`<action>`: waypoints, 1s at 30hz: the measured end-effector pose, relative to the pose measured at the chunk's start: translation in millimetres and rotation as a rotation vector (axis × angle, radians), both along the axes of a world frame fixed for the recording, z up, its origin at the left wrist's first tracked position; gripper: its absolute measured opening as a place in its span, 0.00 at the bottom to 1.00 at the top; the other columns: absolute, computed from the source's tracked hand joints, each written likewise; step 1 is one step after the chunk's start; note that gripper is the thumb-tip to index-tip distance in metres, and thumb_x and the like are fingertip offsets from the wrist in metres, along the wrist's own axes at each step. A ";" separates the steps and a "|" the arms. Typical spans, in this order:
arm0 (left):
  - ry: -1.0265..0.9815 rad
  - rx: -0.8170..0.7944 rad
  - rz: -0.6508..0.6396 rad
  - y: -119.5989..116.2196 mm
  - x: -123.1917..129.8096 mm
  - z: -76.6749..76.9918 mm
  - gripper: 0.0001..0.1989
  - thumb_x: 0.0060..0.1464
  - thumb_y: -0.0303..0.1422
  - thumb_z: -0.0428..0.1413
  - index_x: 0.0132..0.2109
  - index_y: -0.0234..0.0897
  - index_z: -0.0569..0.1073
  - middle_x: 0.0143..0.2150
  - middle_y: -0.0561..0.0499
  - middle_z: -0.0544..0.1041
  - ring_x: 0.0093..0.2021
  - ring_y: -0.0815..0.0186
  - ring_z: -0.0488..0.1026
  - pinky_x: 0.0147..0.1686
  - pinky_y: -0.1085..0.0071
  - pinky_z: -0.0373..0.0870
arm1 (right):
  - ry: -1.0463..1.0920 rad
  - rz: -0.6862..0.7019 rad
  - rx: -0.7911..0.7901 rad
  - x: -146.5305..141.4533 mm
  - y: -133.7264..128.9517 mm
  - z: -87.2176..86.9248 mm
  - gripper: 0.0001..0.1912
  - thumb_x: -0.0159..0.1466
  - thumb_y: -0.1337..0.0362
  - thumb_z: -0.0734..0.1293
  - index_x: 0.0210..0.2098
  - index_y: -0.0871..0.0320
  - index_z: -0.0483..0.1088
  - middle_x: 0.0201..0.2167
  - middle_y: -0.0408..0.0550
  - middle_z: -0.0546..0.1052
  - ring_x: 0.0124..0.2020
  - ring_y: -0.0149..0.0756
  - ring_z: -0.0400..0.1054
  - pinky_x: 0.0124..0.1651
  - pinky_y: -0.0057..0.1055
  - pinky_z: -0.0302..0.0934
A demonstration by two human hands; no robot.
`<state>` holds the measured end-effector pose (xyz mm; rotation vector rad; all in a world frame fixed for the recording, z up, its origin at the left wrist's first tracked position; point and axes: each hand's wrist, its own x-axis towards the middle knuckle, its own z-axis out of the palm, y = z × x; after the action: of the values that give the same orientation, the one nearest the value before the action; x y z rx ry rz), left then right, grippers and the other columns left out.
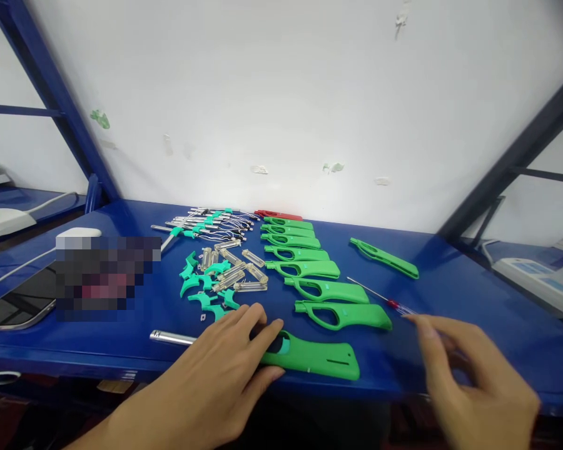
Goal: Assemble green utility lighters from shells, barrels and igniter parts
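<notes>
Triggers lie left of the casings.

Past my right grip, open worktop runs back to the white wall, which stops further reach. A lone green casing and a screwdriver edge that lane's left. Beyond my left grip, teal triggers, clear tanks and lined-up casings obstruct.

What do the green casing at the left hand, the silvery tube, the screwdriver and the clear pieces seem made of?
Green casing: probably moulded plastic, satin, with soft highlights. Silvery tube: likely polished metal, from its bright streaks. Screwdriver: slim grey shaft, presumably metal; red and clear handle, likely glossy plastic. Clear pieces: transparent, probably plastic; glass isn't ruled out.
</notes>
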<state>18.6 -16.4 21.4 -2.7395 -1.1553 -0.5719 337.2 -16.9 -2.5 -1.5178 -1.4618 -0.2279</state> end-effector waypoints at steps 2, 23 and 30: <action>-0.024 0.024 -0.001 3.3 -2.5 1.2 0.24 0.73 0.37 0.55 0.70 0.35 0.67 0.61 0.38 0.76 0.61 0.46 0.74 0.58 0.47 0.78 | -0.182 -0.190 -0.040 23.0 7.3 0.8 0.24 0.75 0.44 0.61 0.46 0.55 0.79 0.43 0.56 0.81 0.37 0.53 0.73 0.46 0.50 0.66; 0.216 -0.176 0.125 109.3 -39.2 47.3 0.14 0.65 0.22 0.52 0.40 0.37 0.83 0.38 0.45 0.77 0.39 0.59 0.76 0.31 0.68 0.63 | -0.210 -0.085 -0.244 78.4 29.4 -29.8 0.39 0.66 0.25 0.56 0.43 0.46 0.83 0.44 0.48 0.86 0.47 0.58 0.80 0.45 0.50 0.70; 0.254 -0.206 0.110 110.7 -35.6 55.7 0.13 0.65 0.26 0.54 0.40 0.38 0.83 0.39 0.45 0.78 0.38 0.60 0.76 0.32 0.67 0.64 | -0.174 -0.077 -0.238 77.6 28.8 -29.6 0.39 0.66 0.25 0.56 0.43 0.46 0.83 0.44 0.48 0.86 0.47 0.57 0.80 0.46 0.50 0.69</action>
<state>-17.0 94.3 77.1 -2.7853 -1.3534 -0.0910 414.7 11.9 -32.1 -1.7855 -1.6140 -0.2440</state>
